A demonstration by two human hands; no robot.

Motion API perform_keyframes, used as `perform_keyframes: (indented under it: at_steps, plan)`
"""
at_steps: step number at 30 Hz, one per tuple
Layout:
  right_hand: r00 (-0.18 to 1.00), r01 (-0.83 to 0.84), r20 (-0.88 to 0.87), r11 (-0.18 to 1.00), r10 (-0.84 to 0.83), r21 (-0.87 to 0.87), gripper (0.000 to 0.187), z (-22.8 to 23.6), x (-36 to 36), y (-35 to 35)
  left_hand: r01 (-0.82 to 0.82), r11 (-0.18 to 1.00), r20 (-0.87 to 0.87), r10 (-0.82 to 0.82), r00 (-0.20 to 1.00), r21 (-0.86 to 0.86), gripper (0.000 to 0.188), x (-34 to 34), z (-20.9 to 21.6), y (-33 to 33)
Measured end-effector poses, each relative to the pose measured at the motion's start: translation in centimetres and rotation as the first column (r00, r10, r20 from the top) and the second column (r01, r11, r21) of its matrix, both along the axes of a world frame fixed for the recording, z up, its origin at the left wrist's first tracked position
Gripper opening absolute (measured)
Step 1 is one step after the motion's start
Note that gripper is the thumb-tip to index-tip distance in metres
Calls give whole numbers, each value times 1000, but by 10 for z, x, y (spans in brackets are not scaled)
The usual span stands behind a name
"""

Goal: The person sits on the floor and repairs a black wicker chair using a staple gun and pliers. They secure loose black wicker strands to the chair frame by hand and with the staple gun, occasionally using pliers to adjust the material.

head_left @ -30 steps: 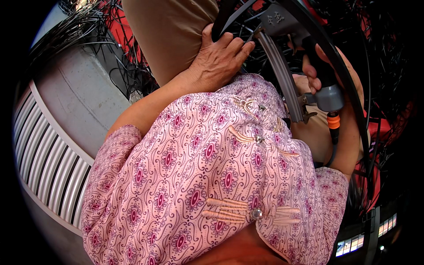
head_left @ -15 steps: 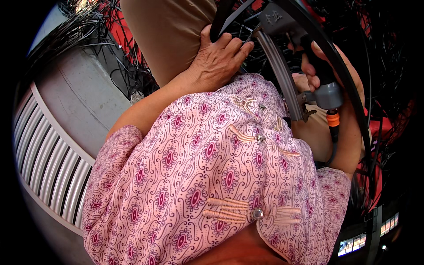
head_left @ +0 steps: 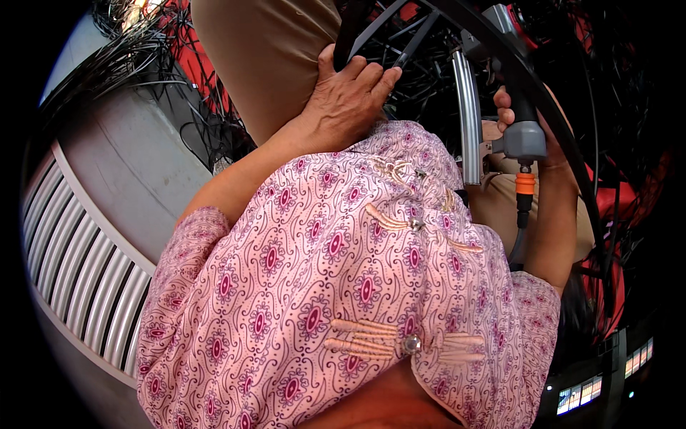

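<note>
My left hand [head_left: 350, 93] rests by my knee, its thumb and fingers curled round a black band [head_left: 346, 32]. From the top, a wide black strip [head_left: 571, 151] curves in front of my right forearm. My right hand [head_left: 504, 109] is wrapped round the handle of a grey staple gun [head_left: 525, 140] or similar power tool. Its long silvery magazine [head_left: 468, 121] stands nearly upright beside the handle. Below the handle hangs an orange connector [head_left: 525, 184] with a dark cable or hose. The tool's nose is partly hidden behind the strip.
Tangled black strips [head_left: 121, 61] lie at the far left, over red surfaces [head_left: 187, 53]. More dark strips fill the right. On my left are a grey panel [head_left: 128, 150] and a slatted pale rack [head_left: 86, 272]. My trousered knee [head_left: 261, 61] rises at the top.
My right hand has turned the tool; its magazine has gone from slanted to nearly upright, and its head has shifted right. My left hand has moved slightly left, still on the band.
</note>
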State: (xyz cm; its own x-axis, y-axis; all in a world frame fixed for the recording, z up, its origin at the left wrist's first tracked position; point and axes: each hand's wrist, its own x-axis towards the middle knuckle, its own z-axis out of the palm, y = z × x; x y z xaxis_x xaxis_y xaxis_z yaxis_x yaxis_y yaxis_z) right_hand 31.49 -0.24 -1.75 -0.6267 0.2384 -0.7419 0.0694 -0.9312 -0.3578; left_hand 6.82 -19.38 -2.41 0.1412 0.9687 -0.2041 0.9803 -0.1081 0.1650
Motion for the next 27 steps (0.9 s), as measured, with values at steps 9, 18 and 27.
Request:
perform_keyframes:
  at_steps: [9,18,27]
  plan:
    - [960,-42,276,998,52,-42,23,20,26,-3,-145,989,229,133,964,37,63,-15,2,25]
    - [985,-159,89,972,145,172,44,69,43,-17,97,914,209,-192,959,394,35,-71,21,126]
    - [979,-101,205,869,-1,485,33,144,39,-20,104,918,336,-243,910,384,33,-133,98,312]
